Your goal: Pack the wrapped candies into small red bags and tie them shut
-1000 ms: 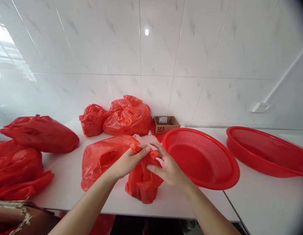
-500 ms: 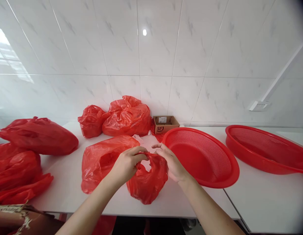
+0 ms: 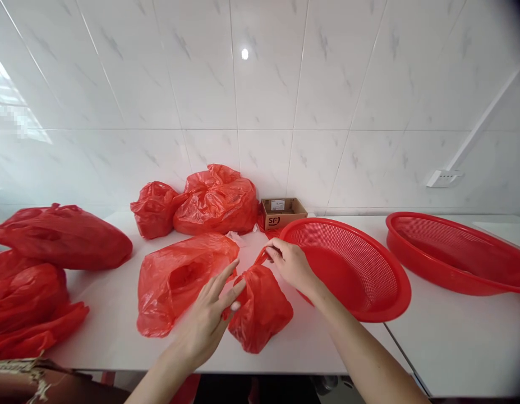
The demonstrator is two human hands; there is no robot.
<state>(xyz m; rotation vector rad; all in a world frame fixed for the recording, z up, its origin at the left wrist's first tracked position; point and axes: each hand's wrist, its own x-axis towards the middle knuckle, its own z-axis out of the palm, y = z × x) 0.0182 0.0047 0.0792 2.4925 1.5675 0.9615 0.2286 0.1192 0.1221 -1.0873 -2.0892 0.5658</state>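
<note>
A small filled red plastic bag (image 3: 262, 308) sits near the front of the white table (image 3: 302, 348). My right hand (image 3: 291, 264) is closed on its handle, pulling it taut up above the bag. Just left of that bag, my left hand (image 3: 213, 311) is open with fingers spread; the fingertips are close to its side, and I cannot tell whether they touch it. Behind my left hand lies a larger, slack red plastic bag (image 3: 167, 280). What the small bag contains is hidden.
A round red basket (image 3: 348, 275) stands right of my right hand, with another red basket (image 3: 445, 264) farther right. At the back are a tied red bag (image 3: 217, 202), a smaller one (image 3: 154, 210) and a cardboard box (image 3: 284, 212). More red bags (image 3: 66, 235) pile up left.
My left hand has let go of the small bag's top and moved down and left, its fingers opening. My right hand now draws the handle upward, and the bag's mouth has closed.
</note>
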